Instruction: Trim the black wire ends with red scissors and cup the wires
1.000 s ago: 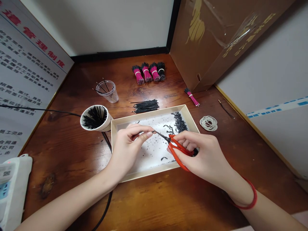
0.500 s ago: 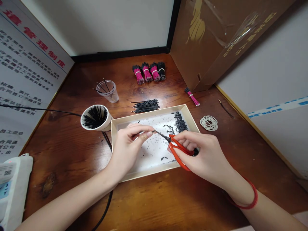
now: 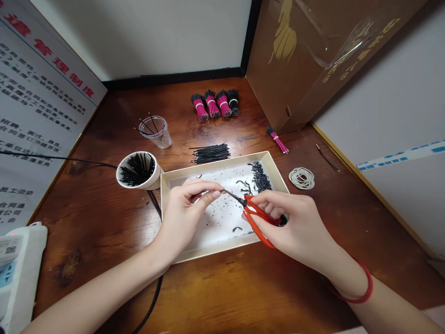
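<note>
"Red-handled hand tool with slim dark jaws (image 3: pixel 242 201), above a shallow cream-walled box with a white floor (image 3: pixel 215 251). How are the hands placed?"

"The right hand (image 3: pixel 295 218), entering from 4 o'clock, has its grip closed around the handles; the tool points toward 10 o'clock. The left hand (image 3: pixel 184 208), entering from 8 o'clock, has its grip pinched on a thin dark piece (image 3: pixel 223 189) over the box."

"Do tool and piece meet?"

"The tip reaches the left grip. Whether the jaws bite on the piece cannot be told; most of it is hidden."

"And inside the box?"

"A heap of black trimmings (image 3: pixel 260 177) toward 2 o'clock, and a separate dark curl (image 3: pixel 237 229) toward 5."

"The brown wooden table (image 3: pixel 208 297), with the box as centre of the dial?"

"Between 9 and 10, a white paper cup (image 3: pixel 157 177) packed with black wires (image 3: pixel 137 169); at 10, a clear plastic cup (image 3: pixel 163 139); between 11 and 12, a flat pile of loose black wires (image 3: pixel 210 153); at 12, three pink-and-black bundles (image 3: pixel 212 105) beside an all-black bundle (image 3: pixel 233 104); between 2 and 3, coiled white bands (image 3: pixel 301 185)."
</note>
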{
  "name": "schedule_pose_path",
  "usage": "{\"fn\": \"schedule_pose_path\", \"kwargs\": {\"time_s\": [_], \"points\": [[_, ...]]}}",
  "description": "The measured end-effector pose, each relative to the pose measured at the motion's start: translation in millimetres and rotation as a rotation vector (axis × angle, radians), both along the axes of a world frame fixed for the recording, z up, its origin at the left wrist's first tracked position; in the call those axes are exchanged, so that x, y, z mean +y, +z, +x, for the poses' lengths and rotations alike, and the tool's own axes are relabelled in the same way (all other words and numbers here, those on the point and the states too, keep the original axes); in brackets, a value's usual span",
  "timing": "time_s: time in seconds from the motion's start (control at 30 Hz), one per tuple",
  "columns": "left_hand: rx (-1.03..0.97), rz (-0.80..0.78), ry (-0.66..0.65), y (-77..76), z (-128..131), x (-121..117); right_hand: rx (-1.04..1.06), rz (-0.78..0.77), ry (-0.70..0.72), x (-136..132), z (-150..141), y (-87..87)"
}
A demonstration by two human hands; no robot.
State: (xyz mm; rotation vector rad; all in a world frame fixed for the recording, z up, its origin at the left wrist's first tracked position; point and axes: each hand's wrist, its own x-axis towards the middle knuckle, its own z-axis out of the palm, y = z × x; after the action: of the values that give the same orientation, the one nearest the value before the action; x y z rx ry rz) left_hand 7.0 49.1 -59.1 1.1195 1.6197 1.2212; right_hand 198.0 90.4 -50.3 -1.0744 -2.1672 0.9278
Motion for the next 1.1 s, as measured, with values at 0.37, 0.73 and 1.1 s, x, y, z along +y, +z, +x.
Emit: {"fn": "schedule_pose_path", "kwargs": {"time_s": [0.37, 0.73, 1.1], "points": [[-0.004, 0.000, -0.005, 1.6, 0.7, -1.0, -0.012, -0.002, -0.004, 0.7, -0.2, 1.1], [-0.008, 0.008, -0.007, 1.5, 0.2, -0.9, -0.009, -0.030, -0.016, 1.0, -2.3, 4.3], [0.001, 0.009, -0.008, 2.3, 0.4, -0.5, 0.002, -0.023, -0.009, 0.6, -1.8, 2.8]]}}
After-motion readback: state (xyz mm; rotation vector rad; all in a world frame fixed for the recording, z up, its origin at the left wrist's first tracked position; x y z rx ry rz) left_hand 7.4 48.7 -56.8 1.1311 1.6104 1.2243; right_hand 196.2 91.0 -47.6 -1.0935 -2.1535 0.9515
